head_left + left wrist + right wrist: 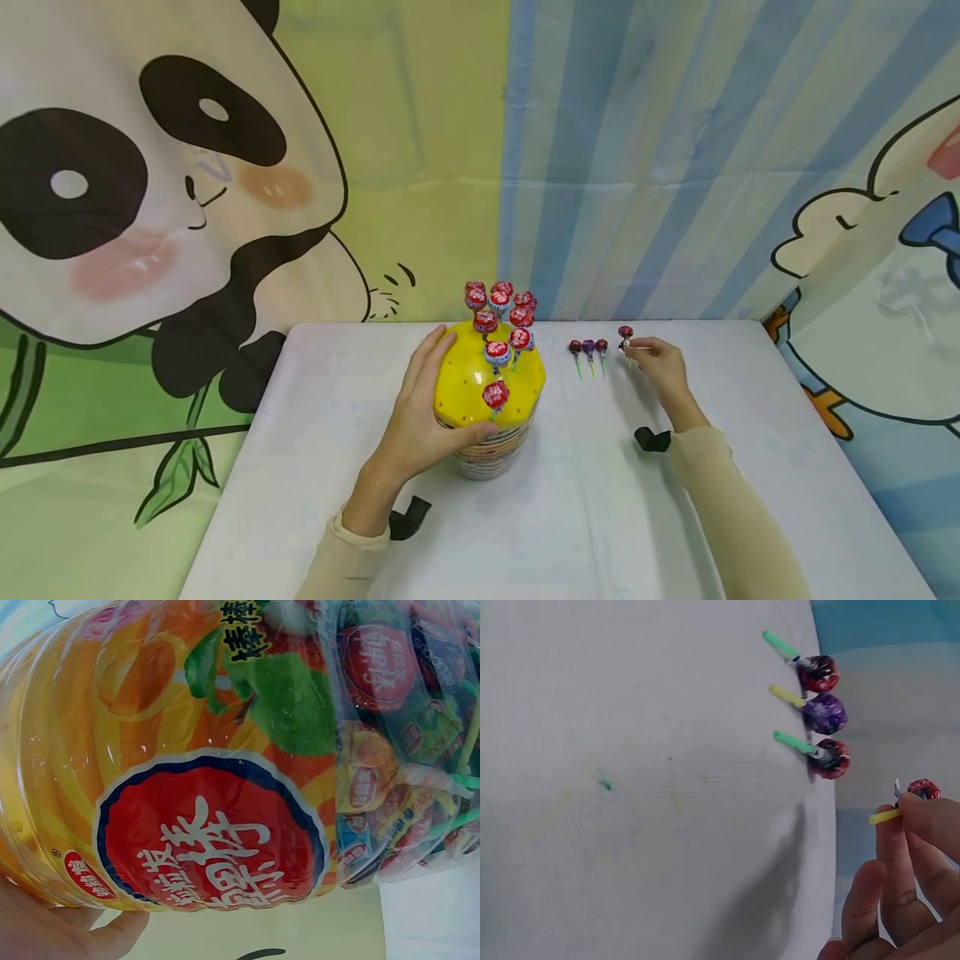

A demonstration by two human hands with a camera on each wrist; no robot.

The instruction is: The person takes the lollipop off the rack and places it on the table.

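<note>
My left hand (416, 429) grips a large lollipop jar (491, 462) near its top, thumb across the front and fingers along the left side. The jar stands upright under a yellow lid (461, 379). Several red-wrapped lollipops (497, 353) stick up from that lid. A printed label (210, 832) and wrapped candies inside the clear wall fill the left wrist view. To the right of the jar, my right hand (662, 367) pinches a dark red lollipop (924, 787) by its yellow stick, thumb against fingers, with the candy end up.
Three lollipops lie in a row left of my right hand: a purple one (826, 714) between two red ones with green sticks. All are on the white table (570, 517), near its far edge. Behind hangs a printed cloth (420, 167) with cartoon animals.
</note>
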